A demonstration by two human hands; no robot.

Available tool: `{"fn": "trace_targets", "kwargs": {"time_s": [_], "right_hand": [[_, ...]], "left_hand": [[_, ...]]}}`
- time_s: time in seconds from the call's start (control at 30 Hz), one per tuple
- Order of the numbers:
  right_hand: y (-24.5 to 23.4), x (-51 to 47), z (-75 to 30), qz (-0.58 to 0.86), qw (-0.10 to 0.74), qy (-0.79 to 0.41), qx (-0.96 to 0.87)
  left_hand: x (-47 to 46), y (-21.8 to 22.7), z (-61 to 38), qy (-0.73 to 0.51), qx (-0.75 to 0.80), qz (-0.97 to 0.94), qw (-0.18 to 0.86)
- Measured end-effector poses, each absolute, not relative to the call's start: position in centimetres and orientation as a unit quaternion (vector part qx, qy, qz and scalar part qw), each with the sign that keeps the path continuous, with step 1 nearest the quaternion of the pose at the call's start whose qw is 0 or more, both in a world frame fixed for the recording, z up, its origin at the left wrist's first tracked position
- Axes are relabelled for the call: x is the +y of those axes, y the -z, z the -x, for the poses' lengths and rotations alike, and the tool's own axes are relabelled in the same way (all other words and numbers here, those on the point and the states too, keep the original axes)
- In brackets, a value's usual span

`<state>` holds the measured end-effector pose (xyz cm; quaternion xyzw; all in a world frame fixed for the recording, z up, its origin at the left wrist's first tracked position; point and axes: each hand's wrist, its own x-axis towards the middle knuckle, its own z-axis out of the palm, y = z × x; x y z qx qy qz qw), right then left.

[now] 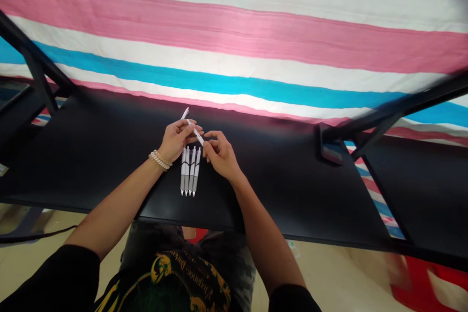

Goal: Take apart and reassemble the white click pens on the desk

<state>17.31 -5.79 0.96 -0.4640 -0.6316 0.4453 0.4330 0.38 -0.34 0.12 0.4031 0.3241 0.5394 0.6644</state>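
A white pen [198,134] slants between my two hands above the black table. My left hand [176,139], with a pale braided bracelet at the wrist, pinches its upper part. At its lower end, the fingertips of my right hand [220,156] are closed on it. The tip of another white pen [185,112] sticks out beyond my left fingers; whether it is held or lies on the table I cannot tell. Several white pens with grey grips [190,171] lie side by side just below my hands, their metal tips toward me.
The black table [278,185] runs across the view. Black metal supports stand at its left [40,73] and right [383,117]. A striped pink, white and blue cloth [234,44] hangs behind. A red stool [420,282] is on the floor at lower right.
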Motion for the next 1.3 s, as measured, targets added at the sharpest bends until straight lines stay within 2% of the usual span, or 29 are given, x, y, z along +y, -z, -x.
{"fn": "trace_targets", "kwargs": {"time_s": [0.13, 0.33, 0.5, 0.6, 0.83, 1.17, 1.3], "right_hand": [[-0.4, -5.6, -17.1, 0.499, 0.436, -0.442, -0.605], [0.4, -5.3, -16.6, 0.504, 0.522, -0.277, -0.63], [0.5, -5.0, -16.6, 0.51, 0.543, -0.332, -0.579], [0.4, -4.9, -16.9, 0.499, 0.564, -0.307, -0.582], [0.9, -4.3, -17.2, 0.483, 0.6, -0.335, -0.543], [1.1, -4.3, -17.2, 0.5, 0.581, -0.355, -0.535], [1.1, -4.3, -17.4, 0.497, 0.572, -0.301, -0.579]], "left_hand": [[0.3, 0.3, -0.3, -0.579, 0.326, -0.356, 0.657], [0.5, 0.7, -0.4, -0.589, 0.335, -0.334, 0.655], [0.7, 0.9, -0.4, -0.609, 0.335, -0.318, 0.645], [0.8, 0.9, -0.4, -0.615, 0.331, -0.315, 0.643], [0.8, 0.9, -0.4, -0.615, 0.33, -0.309, 0.646], [0.8, 1.0, -0.4, -0.618, 0.327, -0.312, 0.643], [0.8, 1.0, -0.4, -0.621, 0.319, -0.311, 0.645]]}}
